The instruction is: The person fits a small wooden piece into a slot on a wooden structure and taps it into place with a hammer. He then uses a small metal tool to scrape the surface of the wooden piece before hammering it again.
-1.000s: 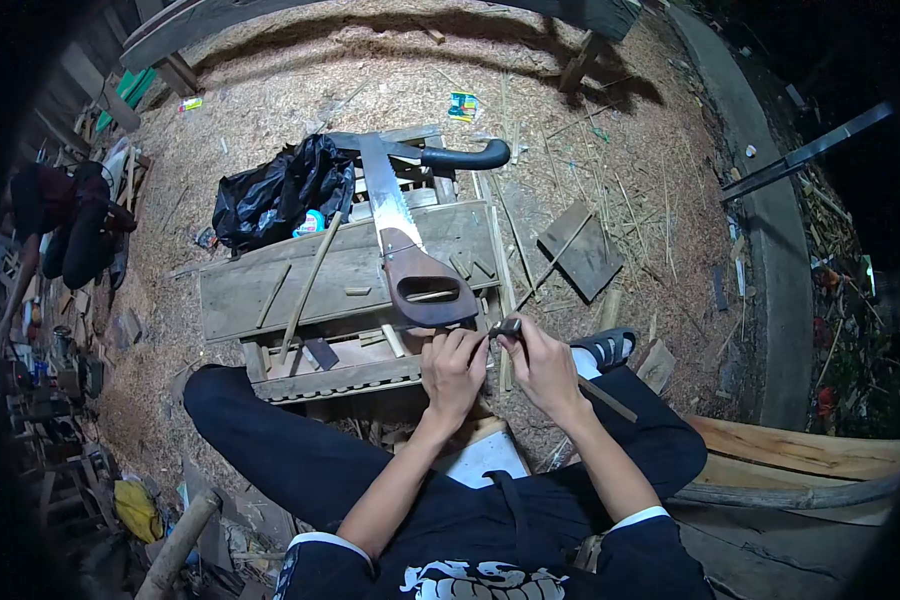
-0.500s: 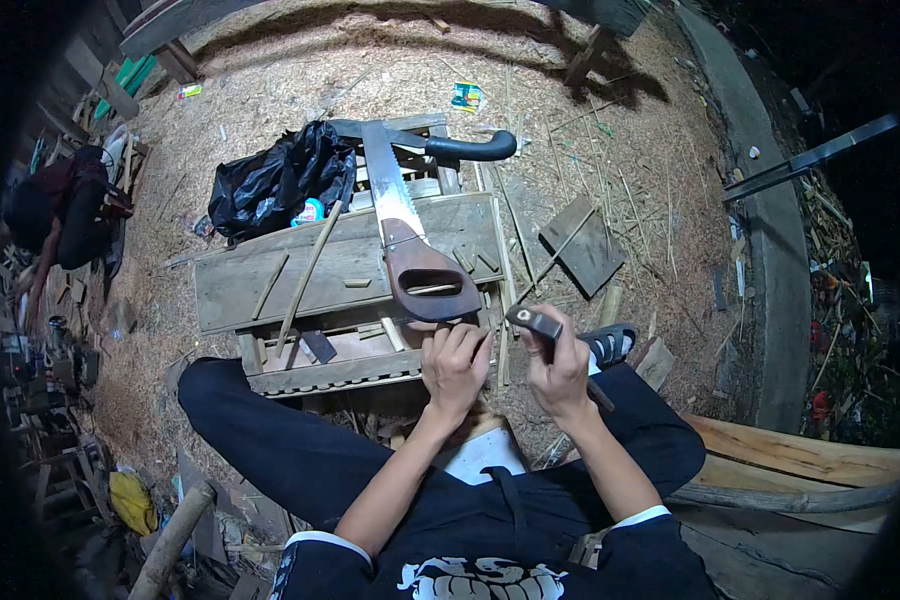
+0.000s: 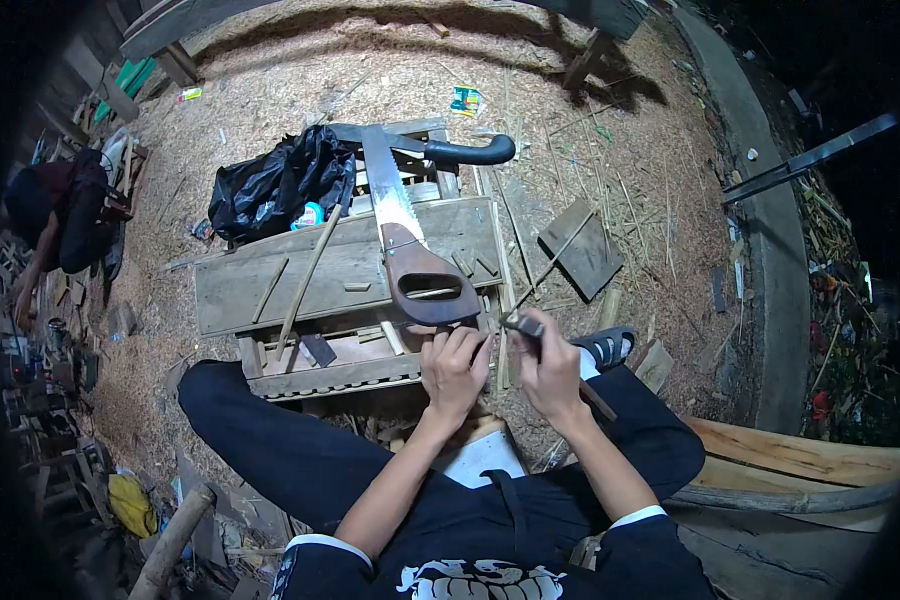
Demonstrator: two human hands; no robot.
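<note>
My right hand (image 3: 548, 372) is closed around a hammer (image 3: 524, 325), whose dark head shows above the fingers; its handle comes out below the palm. Just to its left, my left hand (image 3: 453, 372) has its fingers bent together at the near edge of the wooden bench, below the handsaw's handle. What those fingers pinch, if anything, is hidden. The handsaw (image 3: 432, 285) lies across the bench (image 3: 300, 290), brown handle towards me and toothed blade pointing away. Behind it rests a tool with a curved black handle (image 3: 470, 152).
A black plastic bag (image 3: 280, 185) and a blue-white round container (image 3: 310, 215) sit at the bench's far left. Thin sticks (image 3: 310, 270) lie on its boards. A square board (image 3: 580, 248) is on the shavings-covered ground at right. Another person (image 3: 65, 210) crouches at far left.
The hammer in my right hand has tipped down and slightly left, closer to my left hand. My left hand has stayed almost still. The other person's arm has shifted a little.
</note>
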